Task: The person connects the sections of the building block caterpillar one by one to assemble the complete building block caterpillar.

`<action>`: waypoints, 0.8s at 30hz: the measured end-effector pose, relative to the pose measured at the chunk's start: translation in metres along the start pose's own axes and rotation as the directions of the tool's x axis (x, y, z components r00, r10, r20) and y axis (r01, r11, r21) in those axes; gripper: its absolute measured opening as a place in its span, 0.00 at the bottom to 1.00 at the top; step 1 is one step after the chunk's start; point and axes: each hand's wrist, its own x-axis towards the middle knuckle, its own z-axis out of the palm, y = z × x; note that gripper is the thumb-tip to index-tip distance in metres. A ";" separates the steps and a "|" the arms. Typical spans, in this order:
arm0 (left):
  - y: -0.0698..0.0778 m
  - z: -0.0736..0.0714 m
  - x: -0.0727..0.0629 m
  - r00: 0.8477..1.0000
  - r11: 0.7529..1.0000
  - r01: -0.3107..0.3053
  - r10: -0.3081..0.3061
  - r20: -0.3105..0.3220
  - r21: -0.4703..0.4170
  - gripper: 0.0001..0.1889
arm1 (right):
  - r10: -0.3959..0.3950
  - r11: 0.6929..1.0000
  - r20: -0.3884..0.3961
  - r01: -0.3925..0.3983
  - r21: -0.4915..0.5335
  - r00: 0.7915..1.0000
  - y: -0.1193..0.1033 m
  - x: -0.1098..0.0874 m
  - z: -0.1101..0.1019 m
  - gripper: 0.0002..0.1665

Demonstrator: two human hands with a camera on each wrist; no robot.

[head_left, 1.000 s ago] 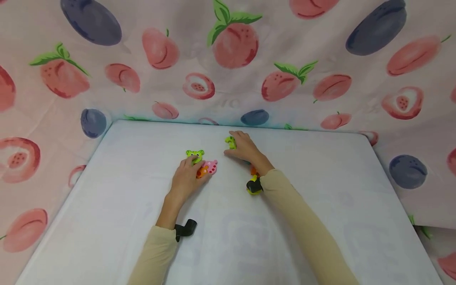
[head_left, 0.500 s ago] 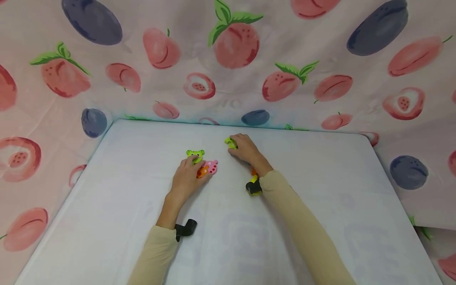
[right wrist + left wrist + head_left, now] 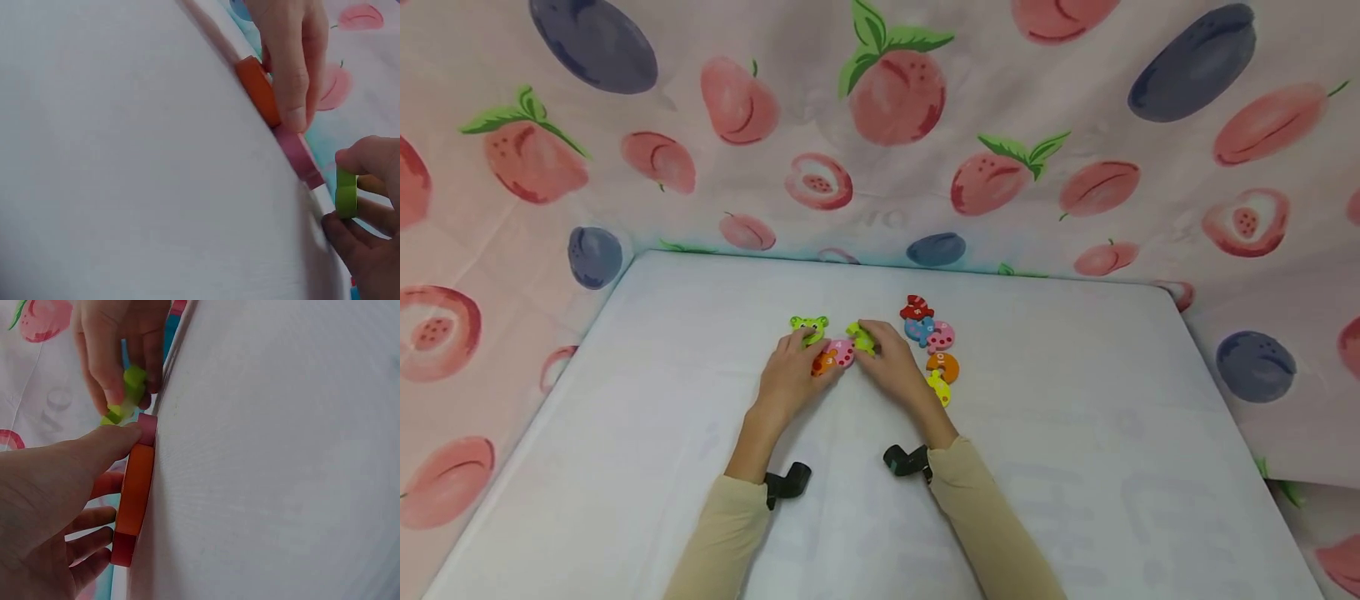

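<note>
My left hand (image 3: pixel 788 379) holds a small group of flat animal-shaped puzzle pieces on the table. In that group are a green frog-faced piece (image 3: pixel 809 323), an orange piece (image 3: pixel 136 487) and a pink spotted piece (image 3: pixel 844 353). The left wrist view shows the thumb on the pink edge and the other fingers behind the orange one. My right hand (image 3: pixel 893 365) pinches a light green piece (image 3: pixel 346 192) between thumb and fingers, close beside the pink piece. Its lower face is partly hidden by the fingers.
Right of my right hand lie a red piece (image 3: pixel 916 308), a blue piece (image 3: pixel 917 331) and a pink piece (image 3: pixel 942 336), close together. An orange piece (image 3: pixel 944 367) marked 10 and a yellow piece (image 3: pixel 938 389) lie nearer. A fruit-print cloth (image 3: pixel 880 200) hangs behind the white table (image 3: pixel 1075 375).
My right hand took hold of the light green piece at the back and brought it left and nearer, beside the pink piece. The pieces under its arm now show. My left hand stays put.
</note>
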 end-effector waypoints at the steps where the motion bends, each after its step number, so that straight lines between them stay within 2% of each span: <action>1: 0.000 0.000 0.000 1.000 1.000 -0.001 0.001 0.001 0.001 0.31 | 0.000 1.000 -0.009 0.000 0.006 1.000 0.002 -0.001 0.002 0.30; 6: 0.000 0.001 -0.001 1.000 1.000 -0.006 0.006 0.006 0.006 0.31 | -0.019 1.000 -0.026 0.020 0.020 0.999 0.009 -0.003 0.008 0.29; 15: 0.000 0.000 0.000 1.000 1.000 0.002 -0.002 0.005 0.004 0.31 | -0.092 0.995 0.002 0.092 -0.048 0.996 0.010 -0.003 0.011 0.28; 24: 0.001 -0.001 0.000 1.000 1.000 -0.001 0.001 -0.004 0.004 0.31 | -0.084 0.990 0.018 0.086 -0.115 0.996 0.010 -0.001 0.013 0.29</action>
